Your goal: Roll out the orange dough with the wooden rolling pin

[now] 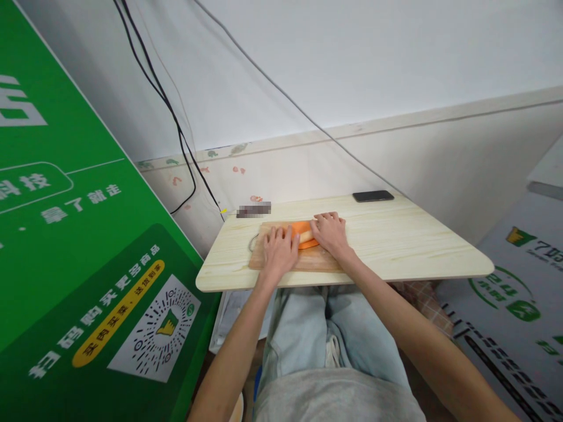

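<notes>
A flat orange piece, of a material I cannot make out, lies on a wooden cutting board. Across it runs a pale rod, much like a rolling pin; only its middle shows, between my hands. My left hand curls over the rod's left end, fingers bent and resting on the orange piece. Over the other end is my right hand, its fingers bent too. Both rod ends are hidden beneath my hands. At the board's left side sticks out a metal loop handle.
The light wooden table stands against a white wall. A black phone lies at its back edge, and a blurred dark object at back left. A green printed panel rises on the left; a grey cable hangs across the wall.
</notes>
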`<state>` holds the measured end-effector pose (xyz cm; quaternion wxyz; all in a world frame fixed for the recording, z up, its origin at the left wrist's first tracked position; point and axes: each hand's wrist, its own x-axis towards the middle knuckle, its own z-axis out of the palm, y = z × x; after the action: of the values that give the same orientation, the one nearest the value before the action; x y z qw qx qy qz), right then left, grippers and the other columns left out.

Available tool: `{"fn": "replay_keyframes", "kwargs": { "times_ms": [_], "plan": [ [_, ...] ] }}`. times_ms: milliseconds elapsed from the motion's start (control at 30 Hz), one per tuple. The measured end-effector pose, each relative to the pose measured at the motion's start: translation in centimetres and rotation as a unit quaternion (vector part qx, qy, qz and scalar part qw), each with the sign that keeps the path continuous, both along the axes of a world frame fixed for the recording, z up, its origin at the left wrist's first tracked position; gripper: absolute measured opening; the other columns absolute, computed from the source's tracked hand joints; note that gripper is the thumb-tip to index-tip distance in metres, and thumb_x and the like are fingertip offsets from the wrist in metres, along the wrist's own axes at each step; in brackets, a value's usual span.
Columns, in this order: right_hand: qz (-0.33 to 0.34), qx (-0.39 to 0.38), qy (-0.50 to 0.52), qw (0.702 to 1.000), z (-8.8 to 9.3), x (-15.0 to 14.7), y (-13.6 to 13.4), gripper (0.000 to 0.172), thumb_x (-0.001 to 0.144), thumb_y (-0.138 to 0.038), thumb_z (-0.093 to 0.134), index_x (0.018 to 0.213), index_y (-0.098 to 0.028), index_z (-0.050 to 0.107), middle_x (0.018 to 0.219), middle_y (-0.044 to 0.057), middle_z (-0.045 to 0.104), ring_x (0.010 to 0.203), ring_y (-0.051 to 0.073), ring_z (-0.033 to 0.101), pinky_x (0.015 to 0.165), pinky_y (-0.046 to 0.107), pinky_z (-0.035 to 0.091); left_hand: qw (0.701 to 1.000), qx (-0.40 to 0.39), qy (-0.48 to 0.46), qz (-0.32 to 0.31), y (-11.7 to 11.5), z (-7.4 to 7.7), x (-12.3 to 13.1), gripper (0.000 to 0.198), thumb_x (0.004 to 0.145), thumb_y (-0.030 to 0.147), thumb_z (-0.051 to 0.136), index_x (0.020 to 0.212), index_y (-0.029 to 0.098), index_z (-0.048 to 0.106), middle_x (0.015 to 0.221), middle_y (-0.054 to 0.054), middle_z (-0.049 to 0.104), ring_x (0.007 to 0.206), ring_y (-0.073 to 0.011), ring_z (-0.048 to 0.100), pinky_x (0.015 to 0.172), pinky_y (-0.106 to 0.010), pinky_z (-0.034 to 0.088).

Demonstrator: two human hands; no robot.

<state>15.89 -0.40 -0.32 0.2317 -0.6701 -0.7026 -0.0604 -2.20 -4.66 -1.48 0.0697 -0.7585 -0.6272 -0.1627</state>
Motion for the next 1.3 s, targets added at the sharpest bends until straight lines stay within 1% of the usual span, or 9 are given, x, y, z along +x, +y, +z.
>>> {"fn": "replay_keyframes", "kwargs": {
  "times_ms": [133,267,500,633,733,833,933,1000,1300],
  "plan": [
    [0.018,-0.009,0.011,1.000,0.2,0.0,0.4,0.045,0.114,-0.033,0.046,0.141,-0.017,0.078,0.147,0.016,0.078,0.139,0.033,0.059,0.112,0.045,0.043,1.000,0.025,0.007,0.004,-2.4,-0.9,0.8,0.065,0.120,0.049,0.035,0.172,0.013,0.052,0.176,-0.020,0.053,0.168,-0.0402,0.042,0.136,-0.061,0.036],
    [0.047,-0.008,0.006,0.999,0.2,0.0,1.0,0.045,0.113,-0.031,0.049,0.144,-0.017,0.077,0.149,0.015,0.077,0.143,0.033,0.058,0.116,0.045,0.043,1.000,0.003,-0.007,-0.007,-2.7,-0.6,0.6,0.065,0.121,0.048,0.033,0.172,0.014,0.052,0.175,-0.017,0.055,0.168,-0.0383,0.042,0.137,-0.061,0.037],
    [0.080,-0.005,0.005,0.997,-0.7,0.1,1.7,0.045,0.117,-0.033,0.044,0.141,-0.018,0.078,0.148,0.014,0.077,0.142,0.032,0.059,0.113,0.045,0.047,0.996,-0.082,-0.025,0.006,1.5,1.5,-1.5,0.066,0.122,0.050,0.022,0.173,0.021,0.052,0.176,-0.012,0.055,0.170,-0.0395,0.039,0.136,-0.067,0.034],
    [0.093,0.006,0.000,0.996,-0.9,0.2,1.9,0.045,0.119,-0.035,0.041,0.143,-0.020,0.076,0.150,0.014,0.076,0.142,0.031,0.058,0.112,0.043,0.047,0.992,-0.115,-0.019,0.044,3.3,2.4,-2.4,0.069,0.121,0.054,0.023,0.176,0.021,0.048,0.180,-0.017,0.047,0.171,-0.0442,0.035,0.135,-0.072,0.033],
    [0.088,-0.001,0.001,0.996,-0.7,0.2,1.7,0.045,0.120,-0.036,0.041,0.140,-0.020,0.078,0.148,0.013,0.077,0.141,0.031,0.059,0.111,0.043,0.046,0.996,-0.084,-0.008,0.018,2.1,1.9,-2.3,0.065,0.122,0.049,0.024,0.174,0.021,0.051,0.177,-0.017,0.052,0.170,-0.0416,0.038,0.135,-0.068,0.035],
    [0.071,-0.014,-0.002,0.997,-0.1,0.1,1.2,0.044,0.120,-0.037,0.041,0.135,-0.020,0.079,0.144,0.014,0.079,0.139,0.031,0.059,0.109,0.042,0.044,0.999,-0.039,-0.007,-0.014,-0.4,0.6,-1.3,0.063,0.121,0.043,0.027,0.172,0.016,0.052,0.172,-0.017,0.058,0.168,-0.0378,0.043,0.135,-0.062,0.039],
    [0.060,-0.016,-0.013,0.998,0.5,0.0,0.8,0.045,0.121,-0.036,0.039,0.127,-0.021,0.081,0.140,0.014,0.080,0.135,0.031,0.060,0.107,0.042,0.041,1.000,-0.008,-0.005,-0.010,-2.5,-0.8,-0.1,0.065,0.120,0.044,0.032,0.173,0.010,0.049,0.177,-0.019,0.051,0.170,-0.0404,0.038,0.136,-0.063,0.037],
    [0.062,-0.013,-0.024,0.998,0.6,0.1,0.6,0.047,0.121,-0.034,0.036,0.123,-0.021,0.081,0.137,0.014,0.081,0.132,0.030,0.061,0.106,0.042,0.040,1.000,0.001,-0.005,-0.010,-2.8,-1.2,0.2,0.067,0.120,0.046,0.034,0.173,0.009,0.048,0.179,-0.020,0.048,0.171,-0.0414,0.036,0.136,-0.064,0.037],
    [0.099,0.008,-0.039,0.994,-0.5,0.3,1.3,0.047,0.121,-0.032,0.036,0.120,-0.019,0.081,0.137,0.014,0.080,0.133,0.030,0.059,0.104,0.043,0.039,0.998,-0.050,0.002,-0.032,1.6,1.0,-3.1,0.059,0.123,0.047,0.025,0.165,0.023,0.059,0.170,-0.010,0.062,0.164,-0.0339,0.047,0.135,-0.059,0.038]
  ]
}}
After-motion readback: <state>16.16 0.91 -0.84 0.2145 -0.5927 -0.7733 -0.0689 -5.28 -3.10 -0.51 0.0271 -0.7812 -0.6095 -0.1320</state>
